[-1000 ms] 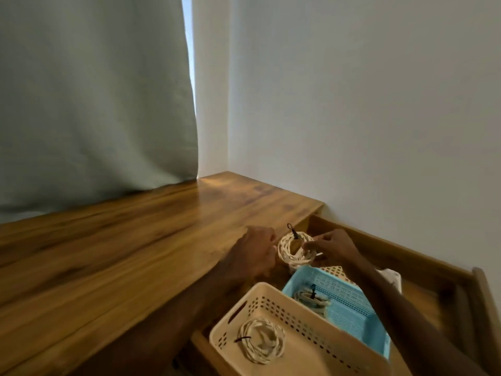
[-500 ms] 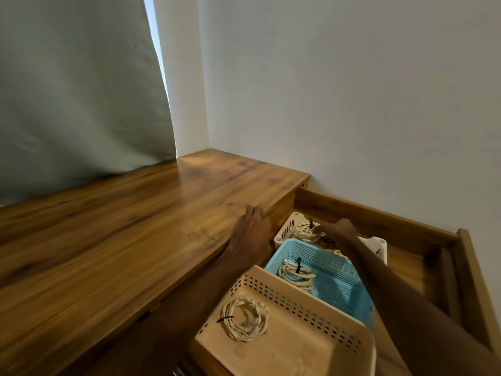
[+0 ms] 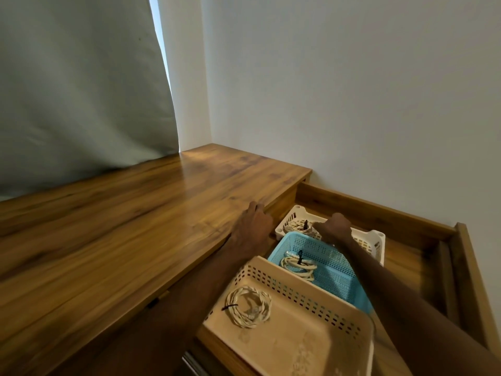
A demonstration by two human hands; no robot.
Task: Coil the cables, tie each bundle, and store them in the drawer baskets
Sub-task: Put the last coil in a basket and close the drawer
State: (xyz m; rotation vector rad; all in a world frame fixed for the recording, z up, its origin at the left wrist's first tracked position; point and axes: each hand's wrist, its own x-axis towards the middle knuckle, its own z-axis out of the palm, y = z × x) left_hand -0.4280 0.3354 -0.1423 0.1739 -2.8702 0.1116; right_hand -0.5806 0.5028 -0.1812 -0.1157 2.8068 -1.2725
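The right hand (image 3: 332,229) reaches into the white perforated plastic basket (image 3: 375,241) at the far end of the open wooden drawer (image 3: 423,240), knuckles up, right over a coiled cream twisted cable with a black tie (image 3: 298,226); whether the fingers grip it I cannot tell. The left hand (image 3: 253,230) lies flat, fingers spread, on the edge of the brown wooden desktop (image 3: 122,226). Three baskets sit in a row: white, then a blue mesh basket (image 3: 333,270), then a beige perforated basket (image 3: 311,329) nearest. Three tied coils, one per basket: the blue basket's coil (image 3: 298,264) and the beige basket's coil (image 3: 248,306) lie apart from both hands.
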